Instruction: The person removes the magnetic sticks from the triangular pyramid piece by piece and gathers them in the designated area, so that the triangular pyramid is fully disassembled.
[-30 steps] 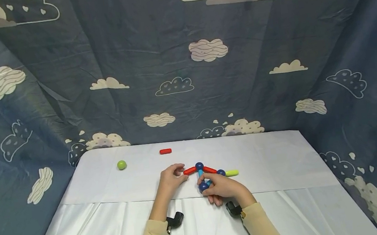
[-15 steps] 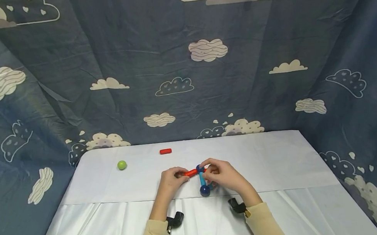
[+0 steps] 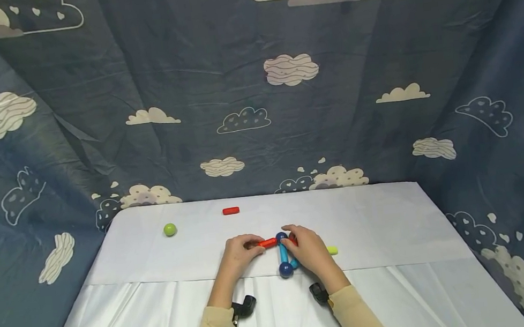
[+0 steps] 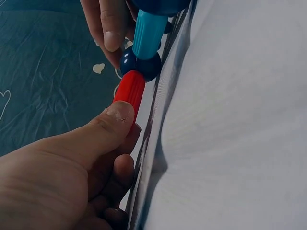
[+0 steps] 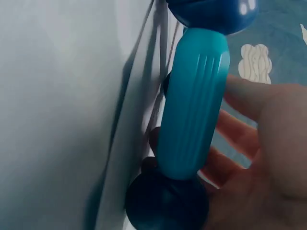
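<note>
The left hand (image 3: 239,253) pinches a red rod (image 3: 268,243) between thumb and fingers; in the left wrist view the thumb lies on the red rod (image 4: 130,91). That rod's far end meets a dark blue ball (image 3: 281,236). From this ball a light blue rod (image 3: 283,253) runs toward the near side to another blue ball (image 3: 286,269). The right hand (image 3: 312,249) curls its fingers round a second red rod (image 3: 293,241), mostly hidden, right of the upper ball. In the right wrist view a light blue rod (image 5: 194,103) fills the middle, between two balls.
A lime-green rod (image 3: 332,250) shows past the right hand. Farther back on the white table (image 3: 370,221) lie a loose red rod (image 3: 231,211) and a green ball (image 3: 170,229). A dark cloud-patterned curtain (image 3: 211,56) hangs behind and at the sides.
The right hand has gone from the near blue ball up to the upper ball and its right side. The left hand has closed on the red rod's end. The joined pieces have shifted slightly nearer.
</note>
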The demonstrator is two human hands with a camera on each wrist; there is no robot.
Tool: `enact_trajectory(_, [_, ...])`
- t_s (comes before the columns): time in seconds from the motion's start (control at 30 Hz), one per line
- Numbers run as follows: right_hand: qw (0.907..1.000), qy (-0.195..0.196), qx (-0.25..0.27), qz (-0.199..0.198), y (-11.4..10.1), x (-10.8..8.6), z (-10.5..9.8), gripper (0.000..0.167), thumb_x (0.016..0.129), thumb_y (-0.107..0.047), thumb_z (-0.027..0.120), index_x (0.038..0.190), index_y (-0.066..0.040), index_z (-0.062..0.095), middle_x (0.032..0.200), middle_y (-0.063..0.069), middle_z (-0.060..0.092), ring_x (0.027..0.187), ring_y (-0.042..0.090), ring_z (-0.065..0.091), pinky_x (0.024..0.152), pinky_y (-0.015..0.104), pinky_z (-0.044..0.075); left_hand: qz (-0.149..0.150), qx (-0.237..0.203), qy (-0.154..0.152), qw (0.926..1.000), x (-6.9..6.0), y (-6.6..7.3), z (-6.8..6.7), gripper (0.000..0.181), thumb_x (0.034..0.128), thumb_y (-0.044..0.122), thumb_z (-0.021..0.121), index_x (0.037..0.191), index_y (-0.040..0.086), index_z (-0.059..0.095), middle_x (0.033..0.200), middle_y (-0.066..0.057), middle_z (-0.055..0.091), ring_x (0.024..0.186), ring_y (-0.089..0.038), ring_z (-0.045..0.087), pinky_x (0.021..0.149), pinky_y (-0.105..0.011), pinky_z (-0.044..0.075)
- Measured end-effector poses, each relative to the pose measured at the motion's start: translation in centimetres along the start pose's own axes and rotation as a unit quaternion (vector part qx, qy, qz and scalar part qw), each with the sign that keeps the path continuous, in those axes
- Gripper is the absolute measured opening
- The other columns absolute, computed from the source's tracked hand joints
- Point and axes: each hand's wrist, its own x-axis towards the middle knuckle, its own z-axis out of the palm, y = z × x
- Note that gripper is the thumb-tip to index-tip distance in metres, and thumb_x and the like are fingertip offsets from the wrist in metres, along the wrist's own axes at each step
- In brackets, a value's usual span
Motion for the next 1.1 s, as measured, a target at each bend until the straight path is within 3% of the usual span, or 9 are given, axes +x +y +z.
enact_trajectory(0.17, [0.9999,-0.005,-0.009,0.010,-0.1,0.0,0.3,0.035,0.101,-0.028,0.074,0.134,-0.017,0.072,0.100,0.004,0.073,0.087,0.019,0.061,0.091,0.046,0.058,0.003,0.008,0.008,0.9999,0.0,-0.2,0.0,0.016,0.0895,0.017,0.085,0.105,0.014,0.084,0.093,-0.001,0.080,0.080,-0.009,0.062,0.078,-0.029,0.053])
enact_trajectory(0.4, [0.9997,-0.013,-0.005,0.018,0.2,-0.1,0.6,0.031,0.100,-0.027,0.075,0.130,-0.020,0.073,0.096,0.001,0.071,0.083,0.017,0.057,0.086,0.041,0.056,-0.006,0.005,0.014,0.9999,-0.3,-0.2,0.1,0.016,0.0901,0.017,0.084,0.106,0.013,0.084,0.093,-0.002,0.079,0.081,-0.010,0.060,0.078,-0.030,0.052])
enact_trajectory(0.67, [0.9998,-0.018,-0.004,0.011,0.1,-0.1,0.4,0.031,0.099,-0.028,0.076,0.129,-0.020,0.073,0.097,0.001,0.073,0.084,0.016,0.059,0.089,0.043,0.058,-0.017,0.008,0.039,0.9991,-0.1,0.1,0.2,0.015,0.0903,0.015,0.084,0.104,0.012,0.083,0.090,-0.003,0.077,0.079,-0.011,0.059,0.076,-0.029,0.051])
enact_trajectory(0.83, [0.9997,-0.019,0.000,0.016,0.1,0.0,0.1,0.032,0.100,-0.029,0.076,0.131,-0.021,0.073,0.098,0.002,0.073,0.085,0.017,0.059,0.092,0.044,0.058,-0.015,-0.006,0.042,0.9990,0.3,0.1,-0.2,0.016,0.0903,0.016,0.085,0.106,0.013,0.083,0.093,-0.003,0.079,0.082,-0.012,0.061,0.080,-0.032,0.053])
enact_trajectory(1.1, [0.9995,-0.023,0.005,0.021,0.2,0.0,0.3,0.032,0.100,-0.028,0.076,0.131,-0.021,0.073,0.100,0.002,0.073,0.088,0.018,0.059,0.093,0.045,0.058,-0.029,-0.047,0.072,0.9958,0.5,0.1,-1.3,0.018,0.0866,0.015,0.088,0.103,0.012,0.082,0.089,-0.003,0.077,0.077,-0.009,0.060,0.072,-0.024,0.049])
